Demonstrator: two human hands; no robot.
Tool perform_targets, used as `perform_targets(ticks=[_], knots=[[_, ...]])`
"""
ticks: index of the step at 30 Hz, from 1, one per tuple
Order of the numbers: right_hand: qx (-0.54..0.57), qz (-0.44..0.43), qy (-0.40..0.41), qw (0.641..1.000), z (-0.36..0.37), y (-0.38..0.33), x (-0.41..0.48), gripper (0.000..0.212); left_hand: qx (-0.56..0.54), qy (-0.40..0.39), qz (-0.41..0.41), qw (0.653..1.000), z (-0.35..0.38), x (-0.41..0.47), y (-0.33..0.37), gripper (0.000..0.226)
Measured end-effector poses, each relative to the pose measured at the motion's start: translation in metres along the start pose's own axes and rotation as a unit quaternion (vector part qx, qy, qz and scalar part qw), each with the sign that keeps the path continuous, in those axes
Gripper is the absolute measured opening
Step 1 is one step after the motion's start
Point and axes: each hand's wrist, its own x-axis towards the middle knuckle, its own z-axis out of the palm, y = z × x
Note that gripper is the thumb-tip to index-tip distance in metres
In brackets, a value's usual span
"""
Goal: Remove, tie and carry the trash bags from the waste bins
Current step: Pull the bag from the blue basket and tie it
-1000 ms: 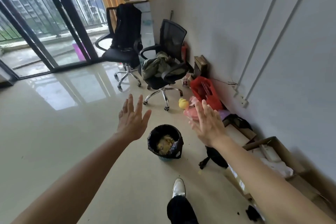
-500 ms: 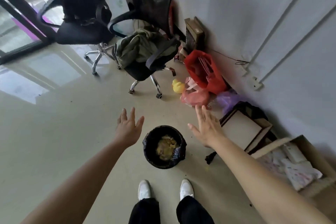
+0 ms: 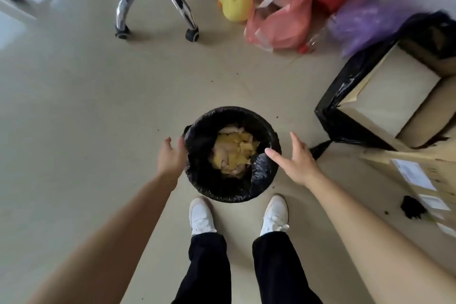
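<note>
Trash bag point(image 3: 262, 171), its base unseen

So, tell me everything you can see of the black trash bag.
The trash bag is black, shiny, crinkled plastic. It lines a round bin on the floor, its top folded over the rim, open and untied. Yellow and pale scraps lie inside. The left hand is at its left edge, the right hand at its right edge; contact is unclear.

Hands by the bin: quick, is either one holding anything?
Left hand: open, holding nothing, beside the trash bag rim.
Right hand: open, holding nothing, fingers spread over the rim.
</note>
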Motion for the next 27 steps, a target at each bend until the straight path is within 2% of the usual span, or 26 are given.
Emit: perform_targets(ticks=[4, 6, 7, 9, 11, 12, 14, 15, 17, 18, 19, 22, 27], knots=[[0.142, 0.037, 0.013, 0.989, 0.07, 0.035, 0.063, 0.119, -0.157, 0.025, -0.141, 0.977, 0.022, 0.093, -0.056, 0.057], [0.224, 0.053, 0.041, 0.972, 0.096, 0.055, 0.087, 0.114, -0.192, 0.003, -0.18, 0.965, 0.032, 0.125, -0.082, 0.067], [0.271, 0.072, 0.044, 0.959, 0.105, 0.063, 0.095, 0.101, -0.207, -0.018, -0.189, 0.96, 0.038, 0.136, -0.093, 0.076], [0.383, 0.103, -0.003, 0.918, 0.121, 0.069, 0.104, 0.062, -0.271, -0.08, -0.191, 0.94, 0.045, 0.149, -0.111, 0.086], [0.449, 0.126, -0.052, 0.883, 0.131, 0.069, 0.103, 0.032, -0.352, -0.181, -0.175, 0.902, 0.052, 0.149, -0.119, 0.073], [0.465, 0.13, -0.058, 0.874, 0.134, 0.07, 0.102, 0.026, -0.367, -0.222, -0.159, 0.889, 0.054, 0.147, -0.119, 0.066], [0.46, 0.146, -0.036, 0.875, 0.137, 0.07, 0.099, 0.029, -0.382, -0.222, -0.114, 0.89, 0.057, 0.141, -0.113, 0.054], [0.445, 0.158, -0.016, 0.881, 0.136, 0.07, 0.097, 0.033, -0.364, -0.174, -0.092, 0.91, 0.059, 0.14, -0.11, 0.044], [0.394, 0.171, 0.04, 0.902, 0.133, 0.063, 0.09, 0.027, -0.287, 0.014, -0.042, 0.957, 0.06, 0.133, -0.099, 0.018], [0.365, 0.177, 0.083, 0.91, 0.133, 0.058, 0.087, 0.02, -0.241, 0.1, 0.015, 0.965, 0.059, 0.126, -0.09, 0.026], [0.335, 0.174, 0.126, 0.917, 0.134, 0.054, 0.085, 0.02, -0.216, 0.138, 0.082, 0.963, 0.059, 0.116, -0.081, 0.028], [0.315, 0.162, 0.22, 0.909, 0.144, 0.038, 0.086, 0.029, -0.215, 0.091, 0.223, 0.946, 0.067, 0.074, -0.054, 0.015], [0.342, 0.17, 0.286, 0.879, 0.177, 0.028, 0.095, 0.031, -0.17, -0.037, 0.311, 0.934, 0.087, 0.019, -0.048, 0.012]])
